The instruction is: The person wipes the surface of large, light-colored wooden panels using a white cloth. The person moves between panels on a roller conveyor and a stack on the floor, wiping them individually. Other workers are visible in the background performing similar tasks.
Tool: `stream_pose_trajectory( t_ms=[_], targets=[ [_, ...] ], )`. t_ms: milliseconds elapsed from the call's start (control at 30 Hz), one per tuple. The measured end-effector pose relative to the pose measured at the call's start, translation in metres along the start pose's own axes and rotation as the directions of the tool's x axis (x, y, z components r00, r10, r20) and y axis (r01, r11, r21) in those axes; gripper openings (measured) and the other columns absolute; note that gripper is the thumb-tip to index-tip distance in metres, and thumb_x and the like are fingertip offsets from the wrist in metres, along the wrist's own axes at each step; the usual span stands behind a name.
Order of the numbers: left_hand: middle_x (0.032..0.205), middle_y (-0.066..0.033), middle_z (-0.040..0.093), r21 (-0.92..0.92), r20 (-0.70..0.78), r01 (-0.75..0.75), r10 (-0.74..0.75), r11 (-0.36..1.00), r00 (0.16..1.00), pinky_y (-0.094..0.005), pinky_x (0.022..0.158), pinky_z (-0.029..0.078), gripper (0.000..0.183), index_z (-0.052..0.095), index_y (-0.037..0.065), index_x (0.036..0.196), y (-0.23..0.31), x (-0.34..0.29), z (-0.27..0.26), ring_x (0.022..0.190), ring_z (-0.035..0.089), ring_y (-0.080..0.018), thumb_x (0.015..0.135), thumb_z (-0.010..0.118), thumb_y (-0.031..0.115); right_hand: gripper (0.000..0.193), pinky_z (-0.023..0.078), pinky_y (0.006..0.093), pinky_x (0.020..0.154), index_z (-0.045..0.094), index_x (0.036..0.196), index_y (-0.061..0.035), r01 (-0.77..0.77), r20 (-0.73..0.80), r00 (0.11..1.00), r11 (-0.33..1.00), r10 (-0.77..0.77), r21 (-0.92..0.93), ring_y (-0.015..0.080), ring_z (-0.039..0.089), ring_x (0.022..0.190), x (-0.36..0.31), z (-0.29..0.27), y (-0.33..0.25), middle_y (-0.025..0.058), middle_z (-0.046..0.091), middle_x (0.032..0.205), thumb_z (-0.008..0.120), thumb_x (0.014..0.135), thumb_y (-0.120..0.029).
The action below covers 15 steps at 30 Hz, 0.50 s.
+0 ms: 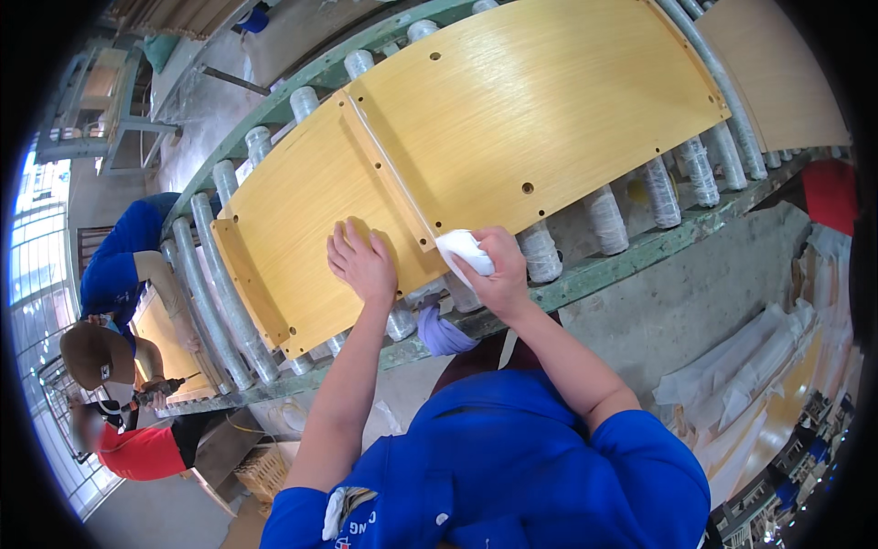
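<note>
A long yellow wood panel (549, 82) with drilled holes lies across the rollers in front of me. Across its width runs a raised wooden strip (389, 169), and another strip (251, 288) edges its left end. My left hand (363, 263) rests flat on the panel, left of the middle strip, fingers spread. In my right hand (501, 274) is a bunched white cloth (464, 253), gripped at the near end of the middle strip, by the panel's near edge. The cloth hides that corner of the strip.
Plastic-wrapped rollers (605, 220) sit in a green conveyor frame (585, 282). A purple cloth (444, 331) hangs at its near rail. Another board (773, 78) lies at far right. Two people work at left, one in blue (119, 256), one in red (146, 455), near a power drill (155, 392).
</note>
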<state>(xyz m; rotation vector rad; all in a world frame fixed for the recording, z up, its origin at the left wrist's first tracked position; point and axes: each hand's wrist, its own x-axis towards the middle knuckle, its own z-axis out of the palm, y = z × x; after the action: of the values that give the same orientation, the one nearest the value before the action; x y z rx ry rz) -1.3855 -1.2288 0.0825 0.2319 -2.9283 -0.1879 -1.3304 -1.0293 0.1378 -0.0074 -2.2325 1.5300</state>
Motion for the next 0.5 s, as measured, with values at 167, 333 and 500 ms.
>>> stream_pose_trajectory(
  t_ms=[167,333,500],
  targets=[
    [0.139,-0.0140,0.038,0.050,-0.020,-0.010,0.011,0.999,1.000,-0.0480,0.107,0.022,0.048,0.041,0.007,0.134,0.000,0.000,0.000,0.131,0.029,-0.0338,0.091,0.048,0.029,0.038,0.052,0.0300,0.060,0.053,0.116,-0.0090,-0.677,0.462,0.622,0.138,0.633,0.723,0.0177,0.062,0.089,0.014,-0.016,0.028,0.0042,0.063,0.102,0.068,0.085,-0.024],
    [0.139,-0.0141,0.038,0.049,-0.015,0.006,-0.006,0.999,1.000,-0.0490,0.107,0.022,0.050,0.041,0.008,0.134,-0.004,-0.001,0.000,0.130,0.029,-0.0348,0.089,0.049,0.028,0.041,0.053,0.0326,0.056,0.046,0.122,-0.0094,-0.574,0.500,0.697,-0.019,0.515,0.819,0.0187,0.063,0.085,0.080,0.013,0.053,0.0070,0.061,0.106,0.061,0.089,-0.029],
    [0.140,-0.0140,0.036,0.019,0.002,0.014,-0.014,1.000,1.000,-0.0523,0.107,0.020,0.051,0.041,0.009,0.134,-0.002,0.002,0.003,0.132,0.028,-0.0356,0.088,0.048,0.029,0.045,0.052,0.0288,0.068,0.050,0.111,-0.0009,-0.361,0.068,0.874,0.549,0.481,0.754,0.0166,0.063,0.083,0.165,0.084,0.080,0.0083,0.062,0.095,0.074,0.076,-0.014]
  ],
)
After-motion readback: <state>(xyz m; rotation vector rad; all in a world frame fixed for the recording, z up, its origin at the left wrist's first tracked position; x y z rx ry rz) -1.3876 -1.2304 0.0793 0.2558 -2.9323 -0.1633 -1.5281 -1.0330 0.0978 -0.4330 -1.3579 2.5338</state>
